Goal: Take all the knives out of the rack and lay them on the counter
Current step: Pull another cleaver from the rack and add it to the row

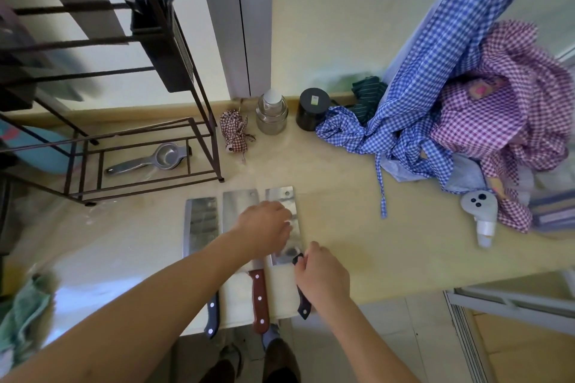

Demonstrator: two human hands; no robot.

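Three cleavers lie side by side on the beige counter [357, 227], blades pointing away from me. The left cleaver [199, 224] has a dark handle, the middle cleaver [238, 205] a reddish-brown riveted handle. On the right cleaver [284, 196], my left hand [264, 227] rests flat on the blade. My right hand [323, 277] is closed around its black handle. The dark metal rack [149, 134] stands at the left, with a utensil box hung on its side holding what looks like cutlery.
A metal lemon squeezer [149, 160] lies on the rack's bottom shelf. A glass jar [272, 116] and black jar [312, 109] stand by the wall. Blue and purple checked cloths [435, 127] pile at the right. A green towel [25, 314] sits at the left edge.
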